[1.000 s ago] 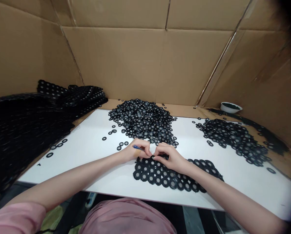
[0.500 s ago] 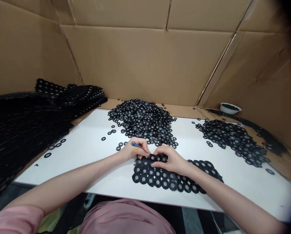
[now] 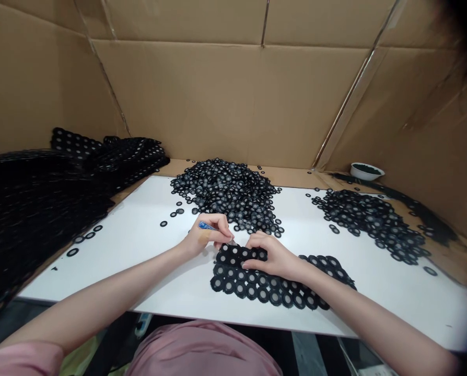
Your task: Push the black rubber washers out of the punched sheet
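Observation:
My left hand (image 3: 210, 232) is closed around a slim blue-handled tool (image 3: 207, 226) whose pale, metal-looking tip (image 3: 232, 242) points right. That tip is at the top edge of a black sheet of joined rings with grey centres (image 3: 251, 291); the tool's exact kind does not show. My right hand (image 3: 270, 253) grips the sheet's upper part, thumb on its face and fingers curled over the far edge. The right forearm passes over the sheet and covers part of it. Just beyond both hands rises a large heap of loose black rings (image 3: 229, 188).
A second ring heap (image 3: 370, 222) spreads on the right of the white board (image 3: 147, 209). Behind it are a white bowl (image 3: 366, 171) of dark bits and a dark strip of scraps. Piled black ringed sheets (image 3: 37, 203) fill the left. Cardboard walls (image 3: 202, 99) enclose the back.
My left hand has shifted slightly left and up with the tool, and its metal tip now shows. My right hand keeps its grip on the sheet. The view has moved a little.

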{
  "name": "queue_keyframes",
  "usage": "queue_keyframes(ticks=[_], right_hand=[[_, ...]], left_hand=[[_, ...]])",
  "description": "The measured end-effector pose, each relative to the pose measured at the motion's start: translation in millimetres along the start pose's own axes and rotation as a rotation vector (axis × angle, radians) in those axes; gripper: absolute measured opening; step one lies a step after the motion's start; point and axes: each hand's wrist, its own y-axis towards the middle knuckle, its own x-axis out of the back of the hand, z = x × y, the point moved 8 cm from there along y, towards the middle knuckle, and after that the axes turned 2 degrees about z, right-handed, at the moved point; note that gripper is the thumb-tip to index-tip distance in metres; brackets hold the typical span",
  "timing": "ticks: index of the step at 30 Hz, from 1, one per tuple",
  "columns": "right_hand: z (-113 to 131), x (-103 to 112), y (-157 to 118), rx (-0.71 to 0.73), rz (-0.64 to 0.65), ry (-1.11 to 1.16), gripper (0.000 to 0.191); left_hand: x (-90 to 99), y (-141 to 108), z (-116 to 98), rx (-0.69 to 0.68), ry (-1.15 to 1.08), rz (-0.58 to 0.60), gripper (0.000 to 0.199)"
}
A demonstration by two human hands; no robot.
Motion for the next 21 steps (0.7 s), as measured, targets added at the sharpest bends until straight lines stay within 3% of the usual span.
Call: queue_keyframes(ticks=[8,11,21], right_hand=[[2,0,0,0.018,0.009,0.0,0.023],[2,-1,0,0.023,0.019,0.004,0.022],[3,-3,-1,0.027,0.034,-0.034,0.022]], left_hand=[[-17.8,-9,9,-0.029,0.207,0.179,0.007],[-19.0,-9,7,-0.062,0.243,0.197,0.007],[-13.8,-6,19,0.04,0.121,0.174,0.01]])
